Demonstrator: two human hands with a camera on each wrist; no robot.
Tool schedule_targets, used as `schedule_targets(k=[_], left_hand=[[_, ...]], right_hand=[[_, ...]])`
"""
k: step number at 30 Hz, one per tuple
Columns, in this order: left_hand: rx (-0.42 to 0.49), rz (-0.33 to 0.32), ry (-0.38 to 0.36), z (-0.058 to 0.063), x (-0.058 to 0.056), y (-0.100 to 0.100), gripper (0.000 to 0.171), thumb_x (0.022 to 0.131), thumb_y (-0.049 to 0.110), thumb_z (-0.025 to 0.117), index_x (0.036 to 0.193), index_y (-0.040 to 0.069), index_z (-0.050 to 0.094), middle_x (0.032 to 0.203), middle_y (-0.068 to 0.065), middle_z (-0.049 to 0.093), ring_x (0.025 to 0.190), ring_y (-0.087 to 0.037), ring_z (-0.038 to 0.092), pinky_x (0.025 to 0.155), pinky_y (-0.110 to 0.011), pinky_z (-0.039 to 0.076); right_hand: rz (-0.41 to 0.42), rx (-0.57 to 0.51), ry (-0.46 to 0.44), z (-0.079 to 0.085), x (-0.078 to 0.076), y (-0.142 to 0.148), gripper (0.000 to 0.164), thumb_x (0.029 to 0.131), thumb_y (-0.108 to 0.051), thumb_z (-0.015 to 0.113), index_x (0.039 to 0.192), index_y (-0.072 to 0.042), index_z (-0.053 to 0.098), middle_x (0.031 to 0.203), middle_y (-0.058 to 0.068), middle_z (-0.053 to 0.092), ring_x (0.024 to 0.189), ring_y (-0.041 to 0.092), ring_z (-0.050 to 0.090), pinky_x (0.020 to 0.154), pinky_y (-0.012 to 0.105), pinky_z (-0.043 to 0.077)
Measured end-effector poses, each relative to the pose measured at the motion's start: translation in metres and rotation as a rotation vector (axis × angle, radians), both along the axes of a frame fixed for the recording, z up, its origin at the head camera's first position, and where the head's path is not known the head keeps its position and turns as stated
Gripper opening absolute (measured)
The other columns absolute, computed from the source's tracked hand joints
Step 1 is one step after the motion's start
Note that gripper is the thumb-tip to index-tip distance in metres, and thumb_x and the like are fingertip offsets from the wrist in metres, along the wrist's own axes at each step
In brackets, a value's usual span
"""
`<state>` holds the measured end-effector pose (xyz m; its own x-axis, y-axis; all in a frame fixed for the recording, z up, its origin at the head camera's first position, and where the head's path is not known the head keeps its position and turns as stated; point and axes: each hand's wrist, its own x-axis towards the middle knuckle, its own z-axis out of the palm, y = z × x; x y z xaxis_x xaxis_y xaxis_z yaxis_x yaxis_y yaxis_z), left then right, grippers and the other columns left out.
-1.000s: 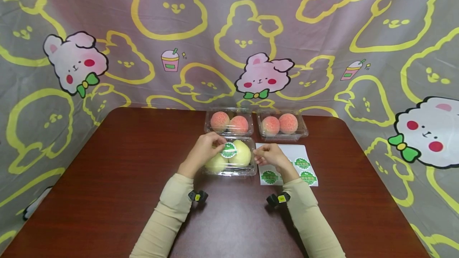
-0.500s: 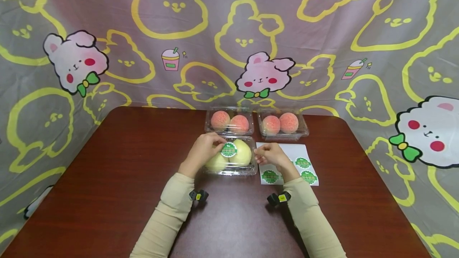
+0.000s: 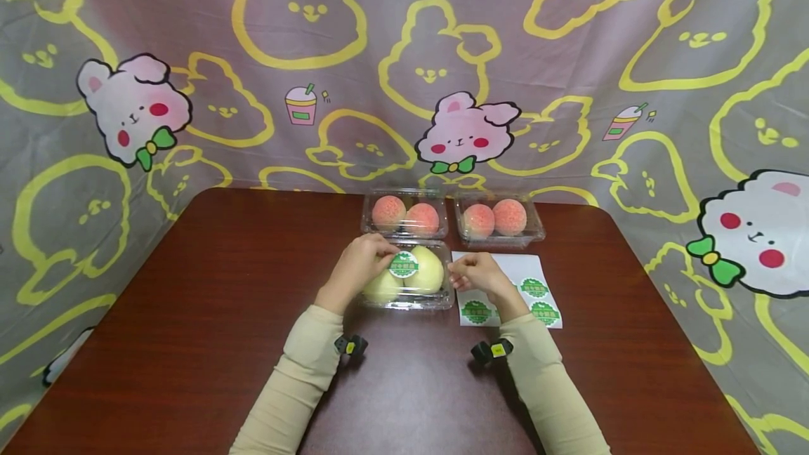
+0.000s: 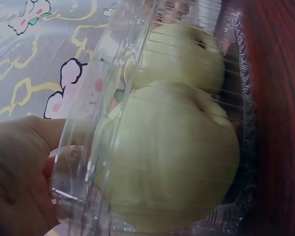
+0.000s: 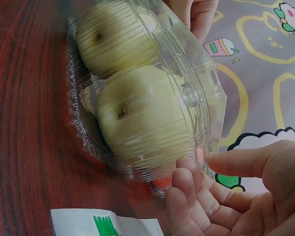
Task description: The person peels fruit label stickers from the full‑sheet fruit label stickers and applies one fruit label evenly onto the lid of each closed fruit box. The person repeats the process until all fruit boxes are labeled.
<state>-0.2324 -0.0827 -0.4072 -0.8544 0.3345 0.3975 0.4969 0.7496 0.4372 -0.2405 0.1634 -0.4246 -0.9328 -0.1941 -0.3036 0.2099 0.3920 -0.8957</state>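
A clear plastic fruit box [image 3: 425, 299] with two pale yellow-green pears [image 3: 422, 270] stands at the table's middle. Over its lid is a round green-and-white sticker [image 3: 404, 265]. My left hand [image 3: 357, 263] reaches in from the left, thumb and fingertips together at the sticker's upper left edge, seeming to pinch it. On the other side my right hand [image 3: 482, 276] is at the box's right end. In the right wrist view its thumb and fingers [image 5: 183, 182] are bent on either side of the lid corner. Whether the sticker touches the lid is hidden in both wrist views.
A white sheet of green stickers [image 3: 533, 288] lies to the right, partly under my right hand. Behind stand a left box [image 3: 404, 233] and a right box [image 3: 499, 239], each with two pink peaches. A patterned curtain [image 3: 354, 90] borders the brown table [image 3: 189, 314].
Both hands stay almost still at the box. Glare on the sticker has faded and its print shows more plainly. The boxes and the sheet have not visibly moved.
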Motion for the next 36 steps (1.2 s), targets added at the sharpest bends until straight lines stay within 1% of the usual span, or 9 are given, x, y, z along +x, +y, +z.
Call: schedule_targets(k=[7, 13, 17, 25, 31, 36], left_hand=[[0.018, 0.003, 0.000, -0.0007, 0.0012, -0.0002, 0.011, 0.083, 0.010, 0.073, 0.092, 0.008, 0.078, 0.083, -0.006, 0.072, 0.082, -0.022, 0.067, 0.077, -0.037, 0.055], [0.026, 0.010, -0.038, -0.0015, 0.0016, -0.0005, 0.013, 0.083, 0.009, 0.073, 0.095, 0.007, 0.078, 0.089, -0.007, 0.072, 0.087, -0.024, 0.067, 0.081, -0.037, 0.055], [0.015, 0.017, -0.048, -0.0013, 0.0023, -0.0003, 0.014, 0.083, 0.009, 0.073, 0.097, 0.008, 0.078, 0.091, -0.007, 0.071, 0.089, -0.024, 0.066, 0.082, -0.037, 0.055], [-0.013, 0.023, -0.042, -0.0002, 0.0037, -0.0005, 0.016, 0.083, 0.011, 0.073, 0.098, 0.010, 0.078, 0.093, -0.008, 0.069, 0.092, -0.025, 0.065, 0.082, -0.037, 0.054], [-0.012, 0.026, -0.062, 0.0005, 0.0043, -0.0005, 0.017, 0.084, 0.011, 0.073, 0.100, 0.010, 0.077, 0.094, -0.008, 0.069, 0.092, -0.025, 0.064, 0.082, -0.038, 0.054], [0.004, 0.018, -0.072, 0.0005, 0.0037, -0.0012, 0.023, 0.085, 0.009, 0.071, 0.107, 0.008, 0.074, 0.095, -0.010, 0.069, 0.093, -0.027, 0.065, 0.082, -0.040, 0.054]], right_hand=[[0.000, 0.001, 0.006, -0.0005, 0.0003, 0.0004, 0.029, 0.097, -0.010, 0.054, 0.108, 0.016, 0.061, 0.066, -0.003, 0.061, 0.059, 0.004, 0.059, 0.064, 0.025, 0.059], [0.002, -0.007, 0.005, -0.0003, 0.0005, 0.0004, 0.029, 0.097, -0.010, 0.054, 0.109, 0.016, 0.061, 0.066, -0.004, 0.061, 0.060, 0.005, 0.059, 0.065, 0.024, 0.058], [0.004, -0.007, 0.008, -0.0001, 0.0007, 0.0006, 0.029, 0.097, -0.009, 0.054, 0.109, 0.016, 0.060, 0.065, -0.004, 0.061, 0.060, 0.004, 0.059, 0.064, 0.024, 0.058], [0.005, -0.001, 0.009, 0.0004, 0.0012, 0.0006, 0.029, 0.097, -0.010, 0.054, 0.110, 0.016, 0.061, 0.066, -0.003, 0.062, 0.060, 0.005, 0.059, 0.065, 0.025, 0.059], [0.002, 0.001, 0.004, 0.0000, 0.0008, 0.0005, 0.029, 0.097, -0.010, 0.054, 0.109, 0.015, 0.061, 0.066, -0.003, 0.061, 0.060, 0.005, 0.059, 0.065, 0.025, 0.059], [-0.006, 0.004, 0.002, 0.0011, 0.0013, -0.0006, 0.028, 0.097, -0.010, 0.054, 0.108, 0.015, 0.061, 0.066, -0.003, 0.061, 0.060, 0.005, 0.059, 0.062, 0.023, 0.057]])
